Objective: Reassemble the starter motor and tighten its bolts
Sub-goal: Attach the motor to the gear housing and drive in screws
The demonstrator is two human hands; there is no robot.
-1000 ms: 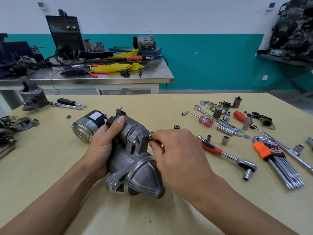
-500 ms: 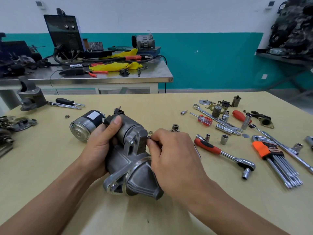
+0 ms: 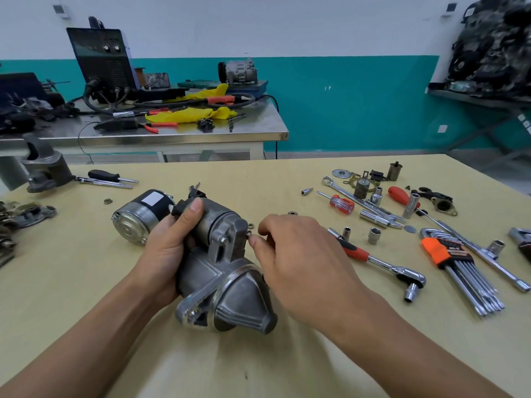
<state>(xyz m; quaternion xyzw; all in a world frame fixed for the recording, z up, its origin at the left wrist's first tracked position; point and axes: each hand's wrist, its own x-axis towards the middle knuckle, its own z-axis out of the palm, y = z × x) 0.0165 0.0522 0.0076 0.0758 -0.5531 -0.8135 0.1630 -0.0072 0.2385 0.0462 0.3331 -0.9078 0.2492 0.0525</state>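
Observation:
The grey starter motor lies on the yellow table, its cone-shaped nose pointing toward me. My left hand grips its body from the left, thumb over the top. My right hand pinches a small bolt at the right side of the motor's housing. A small washer lies on the table just behind the bolt. A red-handled ratchet lies to the right of my right hand.
Sockets, a red screwdriver, wrenches and an orange hex key set lie scattered at the right. A metal casting and a black screwdriver sit at the far left. A steel bench stands behind.
My right hand's fingers have shifted slightly at the bolt on the housing. The motor and my left hand stay where they were.

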